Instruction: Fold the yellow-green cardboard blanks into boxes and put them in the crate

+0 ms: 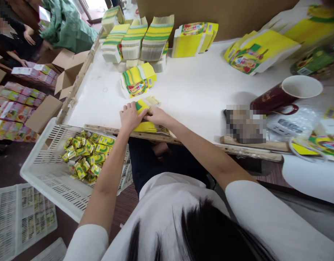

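Note:
Near the front edge of the white table, both my hands are on a small yellow and green folding carton (142,105). My left hand (129,115) lies over its left side, fingers bent and thumb reaching right. On the other side my right hand (158,116) pinches the carton, its fingertips close to the left thumb and partly hidden. Under the hands lies a stack of flat yellow cartons (146,127) at the table edge. Just beyond them is a bundle of flat yellow and green cartons (138,79), lying tilted.
Several carton stacks (157,38) stand at the back. A maroon mug (273,96) lies tilted at the right, beside a blurred-out item (244,125). Below left, a white plastic crate (55,170) holds small filled boxes (89,154). Another person (18,40) sits far left near open cardboard boxes (71,69).

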Available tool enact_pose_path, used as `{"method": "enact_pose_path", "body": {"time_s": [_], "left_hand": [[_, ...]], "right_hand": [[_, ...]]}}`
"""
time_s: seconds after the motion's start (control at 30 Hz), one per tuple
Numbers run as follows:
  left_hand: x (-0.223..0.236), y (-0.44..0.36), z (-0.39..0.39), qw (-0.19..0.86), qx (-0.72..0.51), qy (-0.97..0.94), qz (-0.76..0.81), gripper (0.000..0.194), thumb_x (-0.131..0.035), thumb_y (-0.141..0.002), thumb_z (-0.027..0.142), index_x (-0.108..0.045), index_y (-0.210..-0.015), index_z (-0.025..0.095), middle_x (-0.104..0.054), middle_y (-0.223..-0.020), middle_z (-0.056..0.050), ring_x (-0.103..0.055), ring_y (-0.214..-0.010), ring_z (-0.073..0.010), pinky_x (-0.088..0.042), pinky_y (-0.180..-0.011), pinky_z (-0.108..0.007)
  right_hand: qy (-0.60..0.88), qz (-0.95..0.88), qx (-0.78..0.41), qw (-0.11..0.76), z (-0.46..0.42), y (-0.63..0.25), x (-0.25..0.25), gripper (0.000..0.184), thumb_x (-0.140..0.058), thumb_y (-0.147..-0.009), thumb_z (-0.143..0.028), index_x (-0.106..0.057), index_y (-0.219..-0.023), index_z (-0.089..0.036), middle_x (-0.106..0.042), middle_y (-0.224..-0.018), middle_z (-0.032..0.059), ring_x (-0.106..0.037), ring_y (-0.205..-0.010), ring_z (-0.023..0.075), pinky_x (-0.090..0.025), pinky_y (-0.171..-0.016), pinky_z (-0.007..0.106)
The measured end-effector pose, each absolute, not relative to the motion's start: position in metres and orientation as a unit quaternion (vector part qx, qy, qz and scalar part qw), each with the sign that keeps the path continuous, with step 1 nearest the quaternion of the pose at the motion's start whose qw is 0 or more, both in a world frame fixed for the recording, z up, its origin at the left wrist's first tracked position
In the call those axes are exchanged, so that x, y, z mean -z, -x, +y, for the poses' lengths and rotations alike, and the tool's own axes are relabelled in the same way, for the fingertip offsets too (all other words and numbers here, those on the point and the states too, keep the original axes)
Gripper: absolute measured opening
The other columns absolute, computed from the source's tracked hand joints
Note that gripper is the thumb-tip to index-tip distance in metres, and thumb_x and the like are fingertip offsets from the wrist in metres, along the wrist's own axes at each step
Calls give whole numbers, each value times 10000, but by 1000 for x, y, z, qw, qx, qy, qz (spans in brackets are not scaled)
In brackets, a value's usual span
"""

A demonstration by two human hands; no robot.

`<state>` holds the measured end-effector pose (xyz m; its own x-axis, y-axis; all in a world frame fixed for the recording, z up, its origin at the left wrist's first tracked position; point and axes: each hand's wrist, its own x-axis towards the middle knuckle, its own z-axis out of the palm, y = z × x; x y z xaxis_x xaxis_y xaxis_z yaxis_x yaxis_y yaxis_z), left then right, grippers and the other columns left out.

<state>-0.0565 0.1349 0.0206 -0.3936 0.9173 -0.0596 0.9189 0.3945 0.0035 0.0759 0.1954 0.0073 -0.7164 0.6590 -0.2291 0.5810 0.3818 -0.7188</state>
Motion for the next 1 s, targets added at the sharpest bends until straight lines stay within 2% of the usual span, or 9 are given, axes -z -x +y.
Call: {"method": "enact_pose_path", "body": {"time_s": [0.13,0.23,0.37,0.43,0.57,0.63,0.8,0.87,1.0], "left_hand": [[-21,55,135,31,-1,-542,840,598,-249,-961,563,-460,-1379,191,-562,-1398,-175,-480,-1299,-347,-408,-1039,-482],[-23,55,136,37,-5,-534,845,609,-251,-952,572,-466,-1378,194,-567,-1395,-167,-484,-1299,-348,-412,-1040,-483],[-26,54,139,54,-7,-515,855,662,-294,-921,622,-467,-1389,187,-560,-1403,-174,-476,-1310,-364,-411,-1050,-496],[-26,54,140,62,-8,-510,858,685,-308,-906,650,-470,-1390,193,-558,-1404,-176,-473,-1314,-370,-409,-1053,-504],[-24,53,140,49,-5,-512,858,678,-305,-907,662,-484,-1374,205,-570,-1389,-178,-483,-1302,-371,-419,-1041,-499],[-23,53,139,33,-6,-514,857,671,-297,-916,656,-489,-1367,199,-575,-1382,-182,-488,-1296,-369,-423,-1035,-494],[-22,51,137,28,-11,-526,850,670,-255,-935,640,-478,-1379,191,-568,-1391,-190,-483,-1302,-370,-409,-1040,-501],[-23,51,137,30,-6,-527,849,677,-252,-937,640,-469,-1390,185,-562,-1399,-191,-480,-1305,-371,-407,-1042,-501],[-24,50,137,29,7,-521,853,662,-224,-947,634,-465,-1383,199,-564,-1393,-179,-485,-1298,-356,-410,-1039,-483]], "right_hand": [[413,-828,-374,64,208,-91,-4,299,-626,-885,-397,-783,-902,-143,-767,-894,89,-680,-854,220,-479,-733,283],[433,-825,-348,104,214,-99,-2,239,-625,-867,-270,-781,-1010,-159,-775,-969,76,-691,-906,219,-473,-757,281],[422,-838,-323,121,219,-107,-3,290,-549,-856,-132,-783,-1026,-150,-772,-1039,84,-683,-982,239,-468,-811,305],[390,-849,-342,101,223,-116,-5,274,-577,-830,-119,-797,-987,-164,-781,-1005,62,-687,-951,215,-470,-812,288],[249,-850,-463,-24,231,-140,-12,223,-672,-790,-183,-808,-966,-185,-798,-937,30,-693,-857,174,-491,-783,257],[232,-847,-476,-31,231,-145,-14,231,-665,-821,-232,-803,-999,-176,-799,-950,44,-693,-872,182,-495,-803,272],[363,-849,-357,144,226,-131,-8,444,-559,-892,-157,-657,-1325,-168,-753,-1140,101,-681,-953,202,-484,-878,318],[383,-863,-293,152,224,-124,-3,446,-514,-910,-139,-656,-1330,-184,-717,-1197,118,-659,-1003,228,-469,-889,338],[383,-892,-204,124,219,-124,6,395,-444,-964,-222,-695,-1269,-234,-672,-1112,118,-609,-938,248,-446,-785,345]]}}
